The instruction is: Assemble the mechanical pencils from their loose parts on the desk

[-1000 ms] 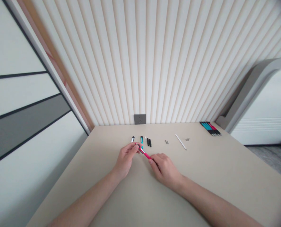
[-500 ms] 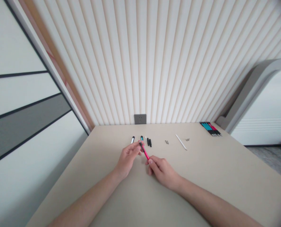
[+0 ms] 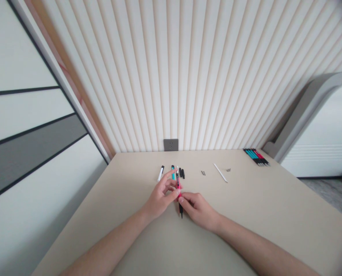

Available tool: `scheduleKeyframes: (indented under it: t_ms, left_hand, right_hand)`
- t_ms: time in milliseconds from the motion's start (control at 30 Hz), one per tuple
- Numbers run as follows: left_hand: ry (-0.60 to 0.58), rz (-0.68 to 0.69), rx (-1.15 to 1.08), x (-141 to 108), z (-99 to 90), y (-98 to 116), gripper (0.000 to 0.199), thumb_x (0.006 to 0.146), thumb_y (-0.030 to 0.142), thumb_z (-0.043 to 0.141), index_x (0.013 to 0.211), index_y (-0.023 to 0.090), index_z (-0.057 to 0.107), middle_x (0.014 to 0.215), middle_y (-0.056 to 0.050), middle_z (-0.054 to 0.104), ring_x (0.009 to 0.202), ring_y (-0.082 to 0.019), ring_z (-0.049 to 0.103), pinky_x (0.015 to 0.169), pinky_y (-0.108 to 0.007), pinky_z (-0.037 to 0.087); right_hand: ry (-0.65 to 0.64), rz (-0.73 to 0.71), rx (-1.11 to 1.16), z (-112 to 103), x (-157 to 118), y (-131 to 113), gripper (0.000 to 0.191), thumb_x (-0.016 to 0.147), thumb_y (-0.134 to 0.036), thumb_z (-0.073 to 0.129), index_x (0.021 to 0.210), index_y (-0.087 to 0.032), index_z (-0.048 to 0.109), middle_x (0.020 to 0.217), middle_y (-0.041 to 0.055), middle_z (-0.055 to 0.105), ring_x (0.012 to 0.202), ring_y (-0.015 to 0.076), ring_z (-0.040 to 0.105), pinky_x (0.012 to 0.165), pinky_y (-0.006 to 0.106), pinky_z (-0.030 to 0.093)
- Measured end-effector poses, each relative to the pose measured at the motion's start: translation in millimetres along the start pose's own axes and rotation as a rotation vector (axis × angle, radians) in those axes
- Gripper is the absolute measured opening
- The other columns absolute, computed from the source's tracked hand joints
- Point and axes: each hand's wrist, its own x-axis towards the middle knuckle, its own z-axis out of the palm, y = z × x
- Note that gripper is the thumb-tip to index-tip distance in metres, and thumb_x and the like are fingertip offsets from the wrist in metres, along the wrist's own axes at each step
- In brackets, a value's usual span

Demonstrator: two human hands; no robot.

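Observation:
A red and black pen (image 3: pixel 180 209) is held between both hands over the near middle of the table, its black tip pointing toward me and its other end away. My left hand (image 3: pixel 159 197) grips its middle with the thumb, the index finger stretched along the upper part. My right hand (image 3: pixel 198 207) pinches the red barrel just above the black tip section. Beyond my left fingers lie a white pen part (image 3: pixel 160 174) with a black end and a blue part (image 3: pixel 173 173). Two short black pieces (image 3: pixel 182 173) rest beside them.
On the beige table (image 3: pixel 124 180) are two small grey pieces (image 3: pixel 203 173), a thin white stick (image 3: pixel 220 173) and a small grey bit (image 3: pixel 228 170). A row of blue and red pens (image 3: pixel 256 157) lies at the back right. A socket (image 3: pixel 171 145) is on the wall.
The pen has turned more upright in view, and its black tip now shows below my right fingers. My left hand has come nearer to my right and its thumb is on the barrel.

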Motion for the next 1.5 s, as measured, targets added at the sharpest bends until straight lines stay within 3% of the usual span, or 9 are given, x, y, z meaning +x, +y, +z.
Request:
scheduleKeyframes:
  t_ms: [100,300,500,767,1133,1333,1500]
  left_hand:
    - [-0.017,0.017,0.019,0.4,-0.1,-1.1,0.062,0.083,0.024,0.064,0.138,0.024,0.037,0.104,-0.006,0.061,0.086,-0.015,0.058,0.079,-0.029,0.048]
    - [-0.032,0.069,0.051,2.0,0.4,-7.4,0.057,0.081,0.022,0.066,0.133,0.025,0.041,0.111,-0.007,0.056,0.102,-0.018,0.054,0.084,-0.030,0.047]
    - [-0.019,0.090,0.099,1.4,2.2,-3.7,0.048,0.082,0.023,0.064,0.127,0.025,0.046,0.109,-0.007,0.055,0.101,-0.018,0.055,0.085,-0.031,0.047]
    - [0.016,0.123,0.089,2.2,3.7,-2.7,0.054,0.084,0.025,0.063,0.132,0.025,0.041,0.110,-0.007,0.055,0.096,-0.016,0.057,0.082,-0.029,0.048]
    - [-0.003,0.126,0.102,2.8,3.7,-2.3,0.056,0.085,0.023,0.061,0.136,0.026,0.037,0.110,-0.006,0.053,0.098,-0.016,0.056,0.083,-0.029,0.048]
    - [0.027,0.111,0.128,3.7,2.9,-1.3,0.045,0.082,0.026,0.064,0.124,0.023,0.048,0.108,-0.006,0.056,0.096,-0.016,0.058,0.082,-0.029,0.049]
    - [0.037,0.118,0.192,3.6,0.1,1.4,0.050,0.083,0.027,0.063,0.130,0.025,0.046,0.108,-0.006,0.057,0.095,-0.016,0.059,0.085,-0.031,0.050]
  right_hand:
    - [0.020,0.010,0.023,2.2,-0.2,2.5,0.039,0.096,-0.047,0.039,0.080,-0.017,0.057,0.060,-0.0048,0.044,0.053,0.0091,0.036,0.054,0.021,0.034]
    - [-0.009,0.000,0.096,3.1,-1.2,3.1,0.039,0.096,-0.049,0.038,0.085,-0.017,0.058,0.074,0.0009,0.060,0.065,0.0118,0.051,0.065,0.022,0.042]
    - [-0.028,-0.047,0.165,2.6,-0.6,1.5,0.041,0.097,-0.049,0.036,0.085,-0.017,0.059,0.078,0.0023,0.062,0.072,0.0131,0.055,0.072,0.024,0.044]
    - [0.017,-0.058,0.244,5.7,2.0,9.8,0.040,0.096,-0.051,0.039,0.086,-0.016,0.056,0.075,0.0025,0.060,0.070,0.0135,0.053,0.071,0.026,0.045]
    - [0.056,-0.052,0.189,9.1,0.9,12.4,0.040,0.097,-0.050,0.037,0.085,-0.017,0.056,0.076,0.0025,0.060,0.070,0.0137,0.053,0.071,0.026,0.045]
    - [0.019,-0.081,0.181,9.7,-0.1,8.8,0.039,0.098,-0.048,0.036,0.084,-0.017,0.056,0.077,0.0025,0.062,0.071,0.0138,0.055,0.072,0.025,0.044]
    - [0.062,-0.077,0.166,8.1,2.3,8.4,0.037,0.097,-0.046,0.038,0.083,-0.017,0.056,0.075,0.0014,0.061,0.068,0.0127,0.053,0.069,0.024,0.044]
